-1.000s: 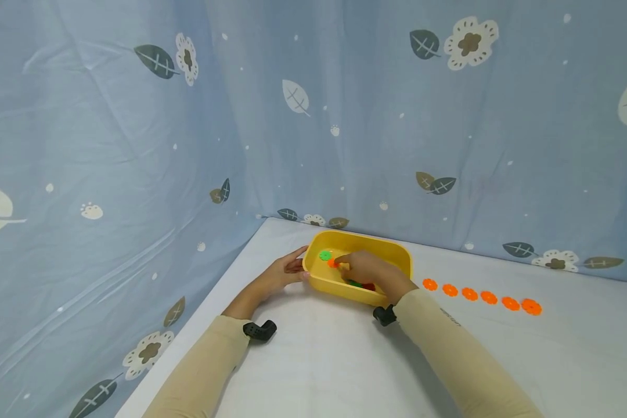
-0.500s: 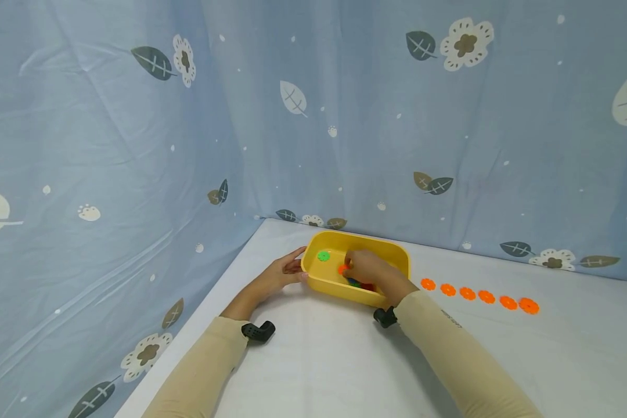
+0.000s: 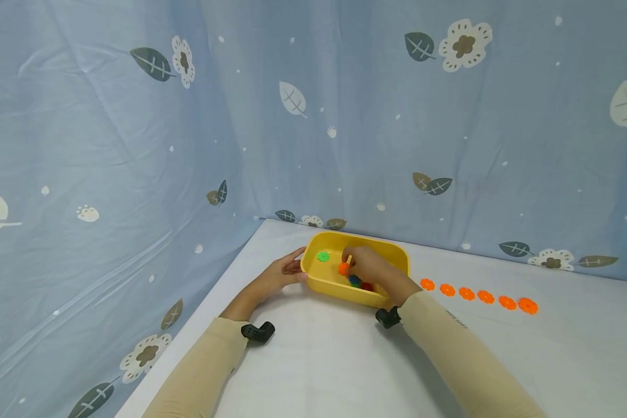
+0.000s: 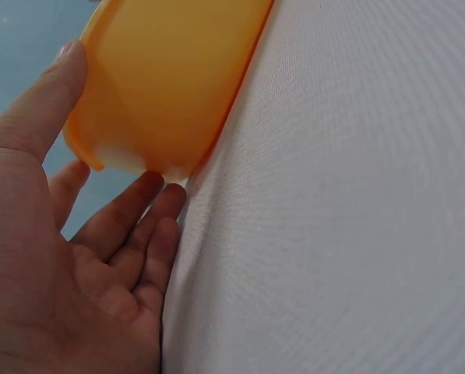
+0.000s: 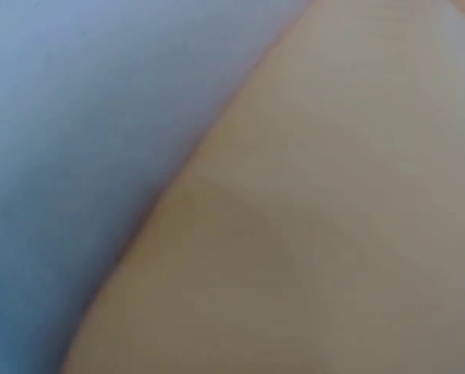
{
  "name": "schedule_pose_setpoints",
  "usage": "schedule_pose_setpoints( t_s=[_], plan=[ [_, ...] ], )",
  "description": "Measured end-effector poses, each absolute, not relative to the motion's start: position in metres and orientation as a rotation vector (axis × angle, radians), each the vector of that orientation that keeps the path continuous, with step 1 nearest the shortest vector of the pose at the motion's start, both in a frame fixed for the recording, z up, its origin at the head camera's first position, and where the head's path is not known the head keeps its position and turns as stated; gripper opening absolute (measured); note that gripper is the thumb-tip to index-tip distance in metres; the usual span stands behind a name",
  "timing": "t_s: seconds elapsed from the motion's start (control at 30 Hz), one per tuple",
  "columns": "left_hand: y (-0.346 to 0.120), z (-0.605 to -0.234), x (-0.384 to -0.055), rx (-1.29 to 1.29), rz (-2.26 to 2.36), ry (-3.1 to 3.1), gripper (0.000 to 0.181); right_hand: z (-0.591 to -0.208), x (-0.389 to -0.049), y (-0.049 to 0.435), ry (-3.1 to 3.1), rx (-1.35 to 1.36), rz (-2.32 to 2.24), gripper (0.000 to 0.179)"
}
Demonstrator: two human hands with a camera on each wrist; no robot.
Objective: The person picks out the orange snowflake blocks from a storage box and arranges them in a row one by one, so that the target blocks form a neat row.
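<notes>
The yellow plastic bin stands on the white-covered table. At its left end my left hand holds it, the thumb along the rim and the fingertips against the end wall, as the left wrist view shows. Inside the bin, my right hand pinches an orange flower-shaped disc, partly covered by the fingers. A green disc lies apart at the bin's left side. Beneath the right hand sit a blue disc and a red disc. The right wrist view is mostly blurred skin.
On the table, right of the bin, several orange flower-shaped discs form a slanting row. A blue patterned curtain hangs behind the table and along its left side.
My right hand has drawn the orange disc rightward and toward me inside the bin. Blue and red discs beneath it show more now. The left hand keeps its place on the bin.
</notes>
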State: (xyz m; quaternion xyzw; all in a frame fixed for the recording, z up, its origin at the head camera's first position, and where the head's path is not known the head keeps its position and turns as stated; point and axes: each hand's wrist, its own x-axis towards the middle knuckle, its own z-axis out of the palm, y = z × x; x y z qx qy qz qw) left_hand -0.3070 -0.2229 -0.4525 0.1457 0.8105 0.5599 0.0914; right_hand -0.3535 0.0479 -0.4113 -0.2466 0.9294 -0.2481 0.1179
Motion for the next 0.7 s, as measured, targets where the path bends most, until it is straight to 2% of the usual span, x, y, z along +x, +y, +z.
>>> schedule_pose_setpoints(
  t_s=[0.37, 0.7],
  plan=[
    [-0.223, -0.451, -0.306, 0.464, 1.705, 2.359, 0.081, -0.389, -0.351, 0.084, 2.755, -0.737, -0.785, 0.018],
    [-0.222, -0.453, -0.307, 0.469, 1.666, 2.389, 0.079, -0.374, -0.347, 0.132, 2.793, -0.62, -0.835, 0.019]
  ],
)
